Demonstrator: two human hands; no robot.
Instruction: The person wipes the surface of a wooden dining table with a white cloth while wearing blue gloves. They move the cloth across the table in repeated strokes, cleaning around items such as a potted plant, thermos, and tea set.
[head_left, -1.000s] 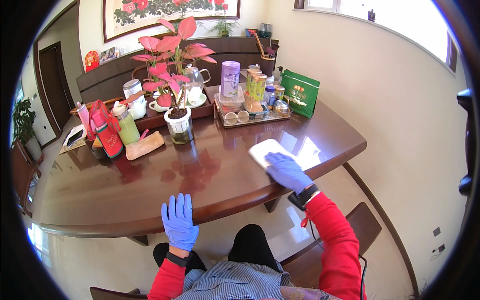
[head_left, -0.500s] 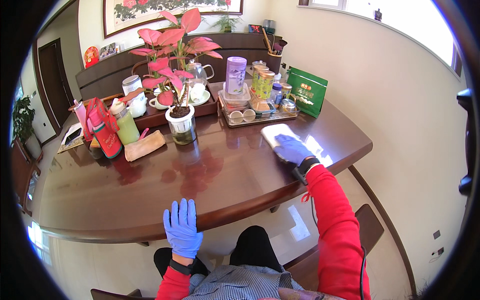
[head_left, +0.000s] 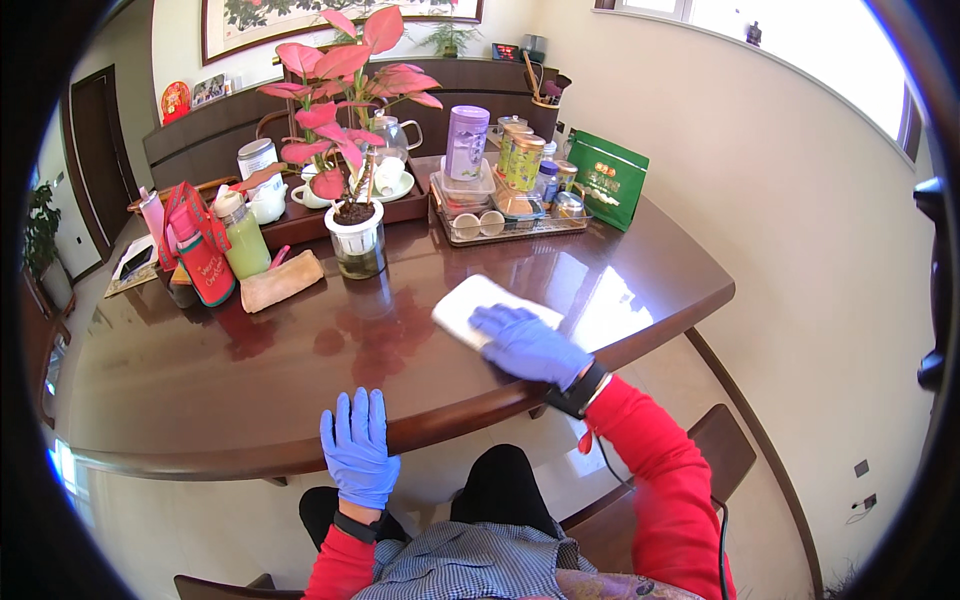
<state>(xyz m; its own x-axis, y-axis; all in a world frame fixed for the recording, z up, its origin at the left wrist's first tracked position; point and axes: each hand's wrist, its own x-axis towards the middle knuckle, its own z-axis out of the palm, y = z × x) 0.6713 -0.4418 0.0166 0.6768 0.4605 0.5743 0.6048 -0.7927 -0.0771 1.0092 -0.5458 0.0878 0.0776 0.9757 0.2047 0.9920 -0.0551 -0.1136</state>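
Observation:
My right hand [head_left: 532, 345], in a blue glove, presses a folded white cloth [head_left: 467, 305] against the glossy dark wooden table [head_left: 250, 400] and holds it there. Part of the cloth lies hidden beneath the palm and fingers. At the table's front edge rests my left hand [head_left: 360, 445], gloved in blue too, its fingers stretched out flat and nothing in it. Bright window light reflects off the tabletop just right of the cloth.
A pink-leaved plant in a white pot [head_left: 356, 240] stands mid-table. Behind the cloth are a rack of jars [head_left: 510, 230] and a green pouch [head_left: 607, 180]. Bottles [head_left: 240, 235] and a rolled beige towel [head_left: 282, 281] sit at left. A wooden chair [head_left: 720, 450] stands by the right corner.
My right hand has slid the white cloth leftward and nearer to me across the tabletop. My left hand stays at the table edge. The whole view has shifted slightly.

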